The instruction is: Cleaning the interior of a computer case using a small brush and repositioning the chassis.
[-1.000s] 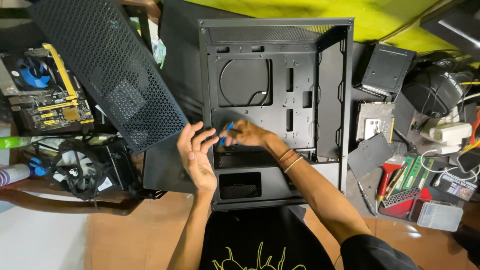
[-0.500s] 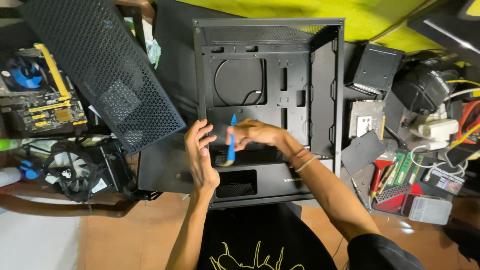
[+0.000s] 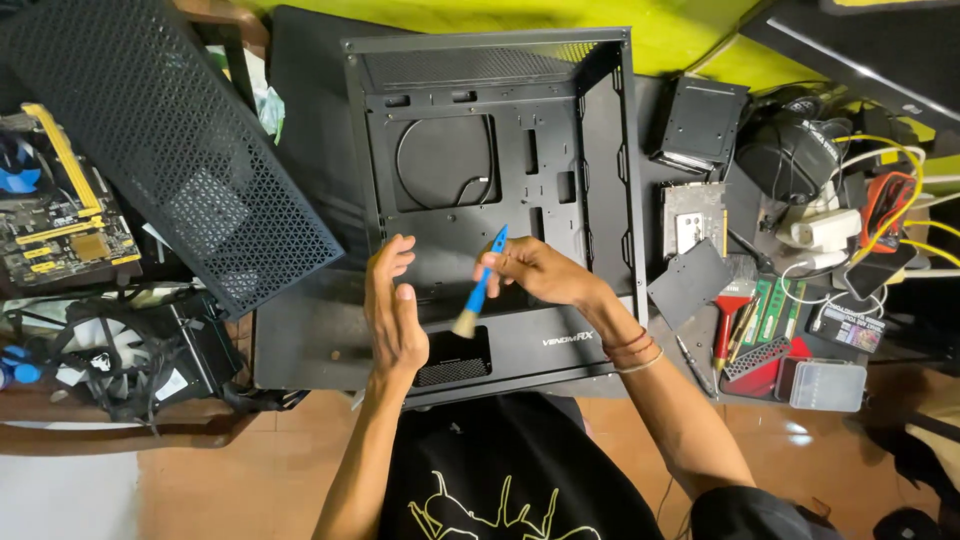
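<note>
- Right hand (image 3: 535,272) is pinching a small brush (image 3: 479,288) up near the top of its blue plastic handle, so the handle runs down and to the left and the pale bristle tuft hangs at the low end, just above the case's bottom shroud.
- Left hand (image 3: 393,310) is open and holding nothing, fingers loosely spread and curled a bit, palm turned toward the brush. The bristles are just beside it, can't tell if they touch.
- Both hands hover over the open PC case (image 3: 400,150), lying flat: matte black metal, boxy, with a round-cornered cutout in the tray, a few slots and a thin cable looping across.
- Compared to half a second ago the brush sits at more of a slant and its tuft is closer to the left palm. The left hand looks a little lower too.
- Left of the case, a black mesh side panel (image 3: 170,150) leans at an angle, all tiny perforations. Past it sits a motherboard (image 3: 60,225) with yellow slots and a fan tangled in cables (image 3: 110,350).
- Right side is cluttered: a drive cage (image 3: 700,125), a red-handled brush (image 3: 728,315), green RAM sticks (image 3: 770,310).
- The free room is really just inside the case tray, and the near edge sits right against the person's lap.
</note>
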